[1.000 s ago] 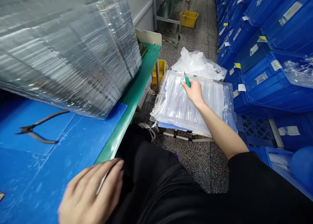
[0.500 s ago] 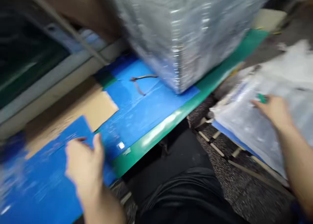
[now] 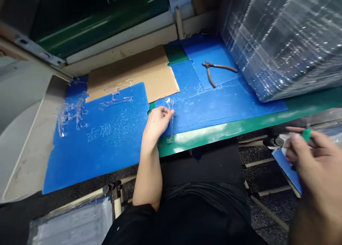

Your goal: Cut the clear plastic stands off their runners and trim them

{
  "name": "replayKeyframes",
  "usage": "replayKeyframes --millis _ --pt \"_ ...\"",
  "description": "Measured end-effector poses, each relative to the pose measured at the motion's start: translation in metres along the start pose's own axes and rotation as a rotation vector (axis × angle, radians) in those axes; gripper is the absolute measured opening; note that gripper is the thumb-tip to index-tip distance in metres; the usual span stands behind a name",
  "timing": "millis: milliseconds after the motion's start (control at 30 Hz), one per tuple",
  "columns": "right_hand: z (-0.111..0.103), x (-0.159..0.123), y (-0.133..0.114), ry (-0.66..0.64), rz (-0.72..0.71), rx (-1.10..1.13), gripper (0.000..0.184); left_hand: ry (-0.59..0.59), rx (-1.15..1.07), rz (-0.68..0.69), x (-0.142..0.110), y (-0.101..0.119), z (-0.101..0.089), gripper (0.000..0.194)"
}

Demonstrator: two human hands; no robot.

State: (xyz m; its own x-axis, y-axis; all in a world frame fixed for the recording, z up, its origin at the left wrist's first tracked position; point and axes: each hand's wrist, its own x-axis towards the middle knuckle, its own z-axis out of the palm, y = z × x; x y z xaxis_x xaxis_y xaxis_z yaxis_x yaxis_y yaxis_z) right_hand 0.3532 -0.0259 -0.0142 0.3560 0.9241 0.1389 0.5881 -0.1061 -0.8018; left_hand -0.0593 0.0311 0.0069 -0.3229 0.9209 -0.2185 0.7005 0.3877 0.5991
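Observation:
My left hand [image 3: 158, 123] is closed in a pinch above the front part of the bench. Between its fingers is a thin clear plastic strip [image 3: 171, 129], hanging toward the green edge. On the right, my right hand [image 3: 315, 159] curls around a small tool with a green handle [image 3: 306, 134]; its tip is blurred and its kind unclear. A pair of cutting pliers [image 3: 211, 67] lies with handles spread on the blue sheet [image 3: 197, 111], beyond my left hand. Clear branching plastic scraps [image 3: 116, 98] rest on the left blue sheet [image 3: 88, 163] and the cardboard.
A tall stack wrapped in clear film [image 3: 283, 49] stands at the right of the bench. Flat cardboard [image 3: 133, 72] lies at the back. A green roller [image 3: 104, 24] is behind a rail. Pipe racks [image 3: 116, 202] and film-covered sheets [image 3: 72, 223] sit below.
The view has swung left, showing more of the left bench. My left hand was open over the blue sheet and now pinches the clear strip. My right hand keeps the green-handled tool.

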Motion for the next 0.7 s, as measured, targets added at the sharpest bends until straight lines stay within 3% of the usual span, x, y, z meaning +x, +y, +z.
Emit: replayKeyframes --millis 67,133,200,267,467,700 --pt "0.029 -0.027 -0.044 -0.230 0.049 0.226 0.030 -0.061 -0.419 0.060 -0.010 0.001 -0.003 0.031" --pt "0.057 -0.054 -0.083 -0.540 0.100 0.401 0.028 -0.115 -0.807 0.104 -0.024 0.004 -0.006 0.036" --pt "0.080 -0.074 -0.112 -0.764 0.137 0.547 0.029 -0.155 -1.009 0.119 -0.037 0.007 -0.010 0.041" --pt "0.097 -0.087 -0.129 -0.885 0.184 0.666 0.030 -0.167 -1.117 0.127 -0.046 0.008 -0.013 0.043" --pt "0.109 -0.094 -0.147 -0.954 0.273 0.732 0.030 -0.118 -1.192 0.137 -0.055 -0.004 -0.021 0.045" --pt "0.109 -0.097 -0.152 -0.968 0.264 0.683 0.024 0.076 -1.111 0.270 -0.068 -0.009 -0.021 0.035"
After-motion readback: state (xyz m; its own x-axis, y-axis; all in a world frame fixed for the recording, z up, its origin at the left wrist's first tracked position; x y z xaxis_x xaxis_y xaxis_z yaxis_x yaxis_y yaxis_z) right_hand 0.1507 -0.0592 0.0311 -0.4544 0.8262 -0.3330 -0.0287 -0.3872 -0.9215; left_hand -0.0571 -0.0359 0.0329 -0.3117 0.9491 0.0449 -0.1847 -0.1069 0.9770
